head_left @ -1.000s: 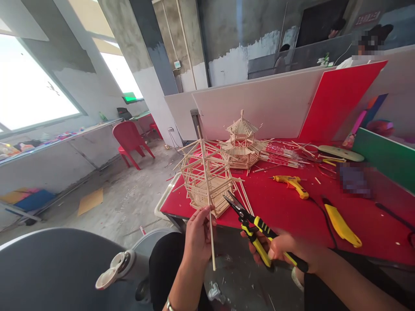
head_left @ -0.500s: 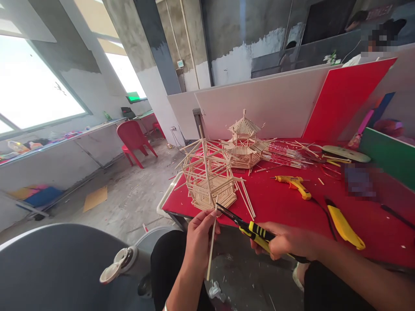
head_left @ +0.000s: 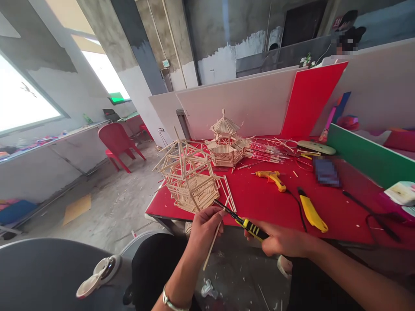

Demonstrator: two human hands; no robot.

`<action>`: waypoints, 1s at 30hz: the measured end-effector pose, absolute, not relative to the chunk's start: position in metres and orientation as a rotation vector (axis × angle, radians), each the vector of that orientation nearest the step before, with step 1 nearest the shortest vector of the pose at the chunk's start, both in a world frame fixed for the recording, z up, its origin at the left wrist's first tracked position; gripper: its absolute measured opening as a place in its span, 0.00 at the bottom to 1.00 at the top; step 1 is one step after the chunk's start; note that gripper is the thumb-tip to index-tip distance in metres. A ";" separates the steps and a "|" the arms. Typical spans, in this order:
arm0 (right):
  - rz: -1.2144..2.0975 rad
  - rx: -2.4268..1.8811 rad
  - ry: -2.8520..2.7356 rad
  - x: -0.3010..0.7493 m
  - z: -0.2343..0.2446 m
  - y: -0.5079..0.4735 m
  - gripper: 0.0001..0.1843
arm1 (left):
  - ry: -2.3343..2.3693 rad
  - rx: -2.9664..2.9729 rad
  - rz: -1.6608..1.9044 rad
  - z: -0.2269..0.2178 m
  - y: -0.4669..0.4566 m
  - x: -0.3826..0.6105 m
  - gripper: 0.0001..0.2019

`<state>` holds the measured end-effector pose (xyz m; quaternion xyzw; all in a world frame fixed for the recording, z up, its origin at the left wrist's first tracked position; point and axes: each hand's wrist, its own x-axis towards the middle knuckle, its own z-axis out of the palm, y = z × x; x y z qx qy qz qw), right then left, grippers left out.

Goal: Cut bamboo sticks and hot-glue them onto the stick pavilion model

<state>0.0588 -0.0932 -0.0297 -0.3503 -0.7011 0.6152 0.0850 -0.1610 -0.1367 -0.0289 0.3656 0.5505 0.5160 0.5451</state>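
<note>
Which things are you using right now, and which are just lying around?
In use: the stick in the left hand, the cutters in the right hand, and likely the near stick house.
Lying about: glue gun, yellow knife, far stick tower, red chair.

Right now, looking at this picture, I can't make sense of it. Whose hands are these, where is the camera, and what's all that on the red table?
There is no machine here. A person works with bare hands, and the camera sits on their head, looking forward and down, so the arms come in from the bottom edge. The left hand pinches a thin wooden stick. The right hand holds cutters with yellow and black handles, the blades by the stick just above the fingers. On the red table stand two stick models: an open frame near the edge and a small pavilion farther back. Beside them lie a yellow glue gun, a yellow knife and loose sticks.
</note>
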 end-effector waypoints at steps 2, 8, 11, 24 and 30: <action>1.768 -1.021 -2.124 0.061 -0.031 -0.093 0.28 | 1.313 0.920 1.181 -0.031 -0.133 -0.160 0.13; 1.653 -1.031 -2.128 0.063 -0.037 -0.093 0.32 | 1.337 1.009 1.111 -0.038 -0.123 -0.157 0.14; 1.606 -1.036 -2.072 0.065 -0.052 -0.093 0.38 | 1.387 1.071 1.063 -0.037 -0.120 -0.151 0.15; 1.492 -1.088 -2.026 0.068 -0.087 -0.092 0.48 | 1.418 1.236 1.080 -0.040 -0.116 -0.140 0.19; 1.551 -1.071 -2.058 0.069 -0.089 -0.092 0.50 | 1.138 0.862 0.981 -0.033 -0.112 -0.149 0.17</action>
